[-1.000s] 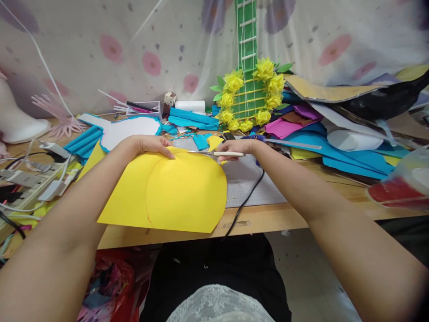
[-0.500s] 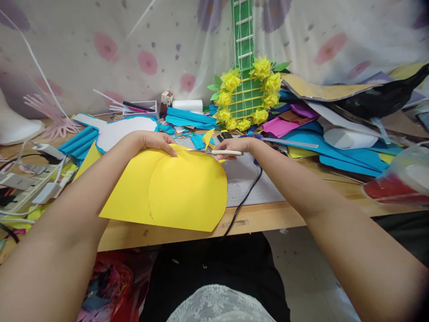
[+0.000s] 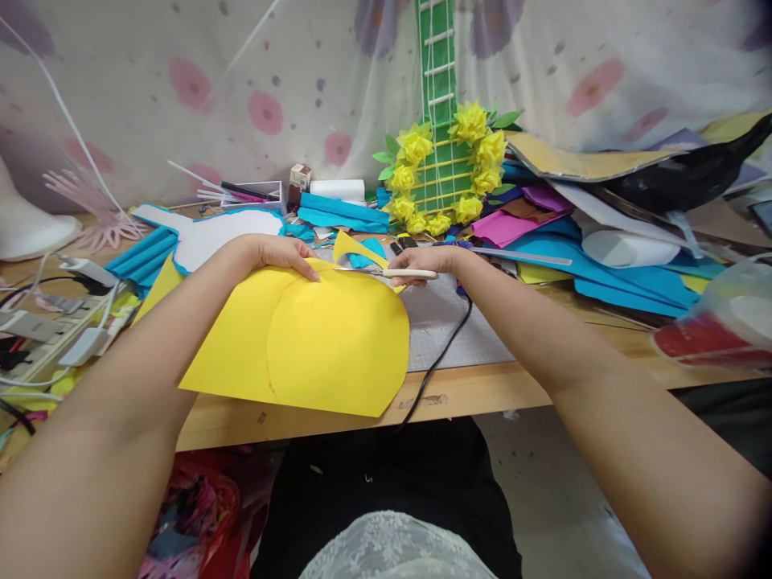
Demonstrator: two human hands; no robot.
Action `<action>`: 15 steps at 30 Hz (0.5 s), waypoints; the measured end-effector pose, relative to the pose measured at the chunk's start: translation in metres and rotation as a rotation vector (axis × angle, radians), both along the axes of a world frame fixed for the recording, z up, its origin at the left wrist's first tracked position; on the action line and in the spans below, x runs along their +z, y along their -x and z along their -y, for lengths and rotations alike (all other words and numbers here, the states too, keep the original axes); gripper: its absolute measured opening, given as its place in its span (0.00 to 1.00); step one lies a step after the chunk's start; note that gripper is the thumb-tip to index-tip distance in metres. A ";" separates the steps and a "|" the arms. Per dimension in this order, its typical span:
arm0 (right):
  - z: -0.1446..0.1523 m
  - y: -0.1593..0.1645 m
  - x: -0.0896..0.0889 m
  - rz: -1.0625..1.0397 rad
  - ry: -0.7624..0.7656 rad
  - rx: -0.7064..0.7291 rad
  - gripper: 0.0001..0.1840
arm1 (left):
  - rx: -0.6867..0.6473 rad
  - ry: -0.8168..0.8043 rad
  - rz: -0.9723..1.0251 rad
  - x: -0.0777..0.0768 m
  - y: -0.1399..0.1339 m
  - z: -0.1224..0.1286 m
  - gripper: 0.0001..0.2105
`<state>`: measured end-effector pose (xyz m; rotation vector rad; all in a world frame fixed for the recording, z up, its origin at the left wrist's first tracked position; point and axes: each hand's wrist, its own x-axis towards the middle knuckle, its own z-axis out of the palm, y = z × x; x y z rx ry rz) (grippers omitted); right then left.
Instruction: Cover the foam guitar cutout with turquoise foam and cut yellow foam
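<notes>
A sheet of yellow paper [image 3: 338,346] hangs over the table's front edge, with a drawn curved line on it and a rounded right side. My left hand [image 3: 283,256] pinches its top edge, thumb on the near face. Closed around the white-handled scissors [image 3: 413,274] is my right hand [image 3: 422,261], just right of the sheet. The scissor blades point left along the paper's top edge; their tips are partly hidden by the paper. A curled yellow strip [image 3: 355,249] stands up behind the blades.
A green paper guitar [image 3: 443,173] with yellow flowers leans at the back. Coloured sheets [image 3: 543,241] are piled right, near a plastic cup [image 3: 717,322]. Power strips [image 3: 54,330] and cables lie left. A black cable [image 3: 443,354] crosses the cutting mat [image 3: 476,338].
The yellow strip behind the blades has grown longer and curls further left. The scissors have shifted very slightly. My left hand keeps its hold in the same place.
</notes>
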<state>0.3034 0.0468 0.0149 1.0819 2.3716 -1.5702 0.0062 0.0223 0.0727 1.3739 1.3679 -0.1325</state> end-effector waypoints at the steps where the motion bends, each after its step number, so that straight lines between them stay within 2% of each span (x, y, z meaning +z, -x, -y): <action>1: 0.000 0.000 0.000 -0.003 0.001 -0.001 0.24 | -0.012 -0.006 -0.005 0.000 0.000 0.000 0.16; 5: 0.001 0.000 -0.001 -0.032 0.024 -0.031 0.24 | -0.070 -0.101 -0.045 0.003 -0.001 -0.005 0.22; 9: 0.002 -0.001 -0.003 -0.087 0.033 -0.131 0.24 | -0.081 -0.374 -0.106 0.012 0.010 -0.015 0.31; 12: 0.005 0.000 -0.008 -0.137 0.002 -0.233 0.26 | 0.025 -0.668 -0.079 0.018 0.024 -0.016 0.33; 15: 0.011 0.004 -0.016 -0.178 -0.074 -0.370 0.27 | 0.234 -0.955 -0.167 0.016 0.032 -0.008 0.28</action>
